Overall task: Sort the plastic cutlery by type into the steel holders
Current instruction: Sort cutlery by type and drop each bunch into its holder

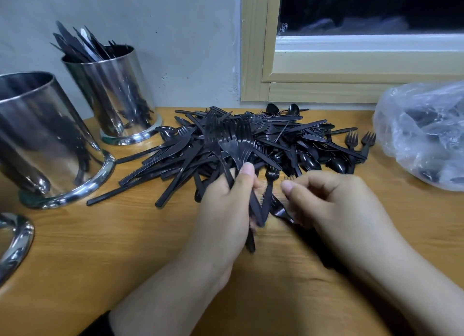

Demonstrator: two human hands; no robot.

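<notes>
Wood-grain, honey-coloured tabletop (140,235) runs back to a plain pale grey plastered wall (175,46), slightly scuffed. Right of the wall: a window with a light yellow-green wooden frame (253,46), a white inner sill rail (364,43), and dark glass (376,4). Light is even and soft.

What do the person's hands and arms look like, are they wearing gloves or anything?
No gloves. Both the left hand and the right hand are bare, with short, plain fingernails and no rings or watch showing. The forearms are bare too. The only clothing in view is the edge of a dark sleeve on the left arm, at the bottom of the picture.
</notes>
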